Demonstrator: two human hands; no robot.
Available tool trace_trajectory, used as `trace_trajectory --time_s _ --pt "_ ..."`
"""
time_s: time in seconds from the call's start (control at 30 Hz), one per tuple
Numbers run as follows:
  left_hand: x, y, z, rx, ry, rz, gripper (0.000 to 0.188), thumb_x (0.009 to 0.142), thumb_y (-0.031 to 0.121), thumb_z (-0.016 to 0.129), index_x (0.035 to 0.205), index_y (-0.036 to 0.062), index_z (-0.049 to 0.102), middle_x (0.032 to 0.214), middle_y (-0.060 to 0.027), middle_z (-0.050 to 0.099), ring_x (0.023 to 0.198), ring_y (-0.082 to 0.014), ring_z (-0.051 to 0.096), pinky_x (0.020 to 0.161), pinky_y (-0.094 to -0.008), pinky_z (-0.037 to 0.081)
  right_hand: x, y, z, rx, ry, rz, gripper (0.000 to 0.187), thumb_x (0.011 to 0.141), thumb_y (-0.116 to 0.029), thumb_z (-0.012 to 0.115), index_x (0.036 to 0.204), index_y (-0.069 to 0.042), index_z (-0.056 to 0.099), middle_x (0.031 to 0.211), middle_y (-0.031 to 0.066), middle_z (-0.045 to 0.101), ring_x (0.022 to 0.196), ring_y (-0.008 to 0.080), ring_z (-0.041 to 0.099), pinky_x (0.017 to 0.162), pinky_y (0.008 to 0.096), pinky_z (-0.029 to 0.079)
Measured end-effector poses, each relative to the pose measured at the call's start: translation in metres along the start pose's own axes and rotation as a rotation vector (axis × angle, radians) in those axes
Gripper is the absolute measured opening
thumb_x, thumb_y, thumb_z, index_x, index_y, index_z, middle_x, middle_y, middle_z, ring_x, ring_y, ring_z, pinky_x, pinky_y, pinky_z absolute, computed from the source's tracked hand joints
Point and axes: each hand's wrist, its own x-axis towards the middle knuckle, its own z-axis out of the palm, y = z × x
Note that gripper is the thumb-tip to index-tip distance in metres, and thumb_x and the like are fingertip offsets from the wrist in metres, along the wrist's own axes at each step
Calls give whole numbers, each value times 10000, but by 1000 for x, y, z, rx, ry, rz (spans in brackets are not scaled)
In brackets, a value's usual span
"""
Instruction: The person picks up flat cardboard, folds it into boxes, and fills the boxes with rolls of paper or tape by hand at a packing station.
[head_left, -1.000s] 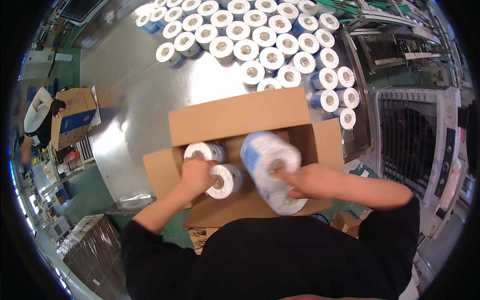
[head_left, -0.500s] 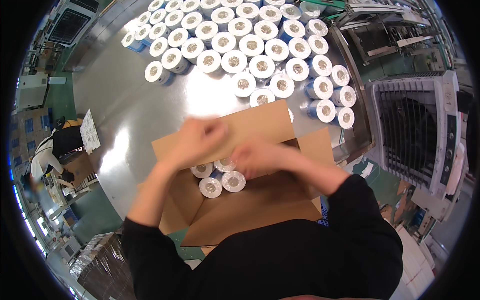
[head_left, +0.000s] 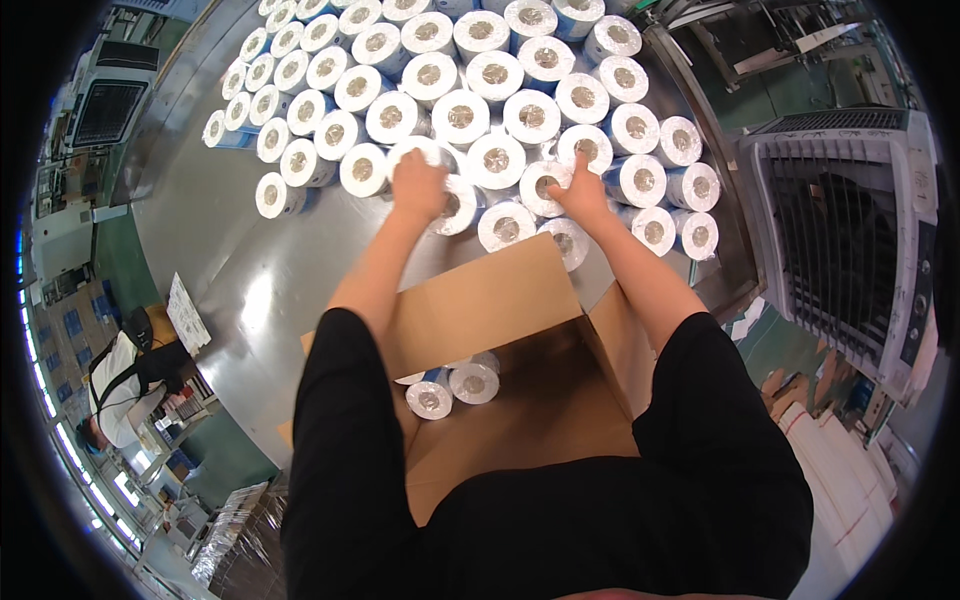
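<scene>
Well, just a few white-and-blue cylindrical rolls [head_left: 474, 383] in the brown cardboard box [head_left: 490, 307], loads left on the shiny metal table [head_left: 200, 225]. Right hand [head_left: 583, 196], fingers spread over two; can't tell with the blurry left hand [head_left: 419, 187].

rolls [head_left: 473, 383] in box [head_left: 525, 435], more rolls [head_left: 478, 118] behind on table [head_left: 225, 245]

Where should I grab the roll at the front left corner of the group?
Probably the upper round side of that roll, coming from above and the front left. It stands upright, and the metal table shows on that side, while neighbouring rolls sit close behind it.
</scene>
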Motion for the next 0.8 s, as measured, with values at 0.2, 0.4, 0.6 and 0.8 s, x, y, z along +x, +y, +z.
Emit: trace_trajectory --time_s 0.2,0.4,0.6,0.8 --pt "-98 -37 -182 -558 224 -93 299 736 178 650 985 13 647 897 -105 576 848 -209 574 727 -301 472 12 40 -21 139 95 -23 757 622 -285 749 1209 94 457 975 255 630 923 343 627 793 378 503" --pt "-256 62 -149 -1451 -469 -128 218 808 95 638 996 -14 641 937 -88 639 881 -127 581 781 -274 491 -93 -44 -197 194 91 -189 684 662 -102 706 1280 37 447 770 111 661 702 100 603 617 268 505" --pt "-240 149 64 -685 112 -31 444 720 283 677 1087 39 623 1106 -163 576 966 -247 575 865 -362 449 -256 -129 -231 -272 -295 -1035 704 743 -118 680 1351 -24 337 861 138 623 776 285 631 637 378 530" --pt "-256 136 115 99 -270 212 488 802 231 574 1253 62 492 1222 -160 468 1130 -328 422 1010 -419 323 -314 -81 -83 -451 -659 -552 482 752 -34 553 1147 169 366 653 220 607 591 349 625 515 435 488"
